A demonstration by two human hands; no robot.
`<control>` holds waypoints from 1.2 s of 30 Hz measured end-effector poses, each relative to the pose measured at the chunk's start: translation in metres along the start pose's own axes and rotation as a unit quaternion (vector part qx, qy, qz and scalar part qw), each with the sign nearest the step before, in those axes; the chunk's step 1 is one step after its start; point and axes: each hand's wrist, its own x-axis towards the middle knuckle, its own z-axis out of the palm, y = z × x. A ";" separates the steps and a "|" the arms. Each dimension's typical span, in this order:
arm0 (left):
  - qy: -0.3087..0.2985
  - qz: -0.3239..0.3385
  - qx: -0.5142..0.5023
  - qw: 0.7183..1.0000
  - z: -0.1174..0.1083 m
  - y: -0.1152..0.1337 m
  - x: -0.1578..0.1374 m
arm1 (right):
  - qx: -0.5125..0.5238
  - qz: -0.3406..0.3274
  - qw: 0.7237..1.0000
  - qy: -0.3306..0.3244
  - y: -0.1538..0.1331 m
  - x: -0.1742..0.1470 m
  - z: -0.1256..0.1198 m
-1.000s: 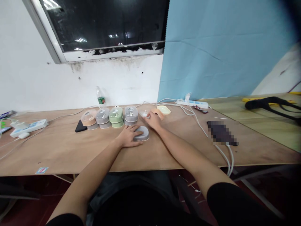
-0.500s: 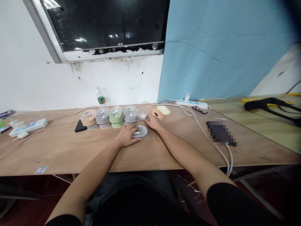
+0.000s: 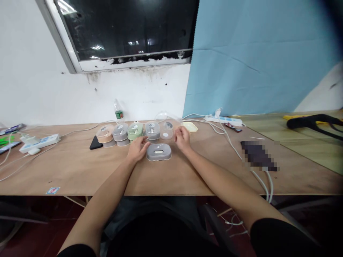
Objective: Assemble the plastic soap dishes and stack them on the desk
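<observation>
The grey slotted box (image 3: 159,152) is lying on the table (image 3: 214,146), seemingly uncovered; my right hand (image 3: 179,136) is pinching a clear cover (image 3: 173,123), my left hand (image 3: 138,148) is lingering empty, fingers loose, beside the box. Four boxes (image 3: 134,132) are standing covered, apparently done.

Two hands (image 3: 138,149), four box stacks (image 3: 120,132); one bottle (image 3: 118,111)

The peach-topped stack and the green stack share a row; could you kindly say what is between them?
In the head view, a gray oval container stack stands between the peach-topped stack and the green stack.
</observation>
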 end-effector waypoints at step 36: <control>-0.187 -0.093 -0.129 0.969 0.002 -0.026 0.004 | -0.153 0.083 0.926 -0.334 0.010 -0.006 -0.001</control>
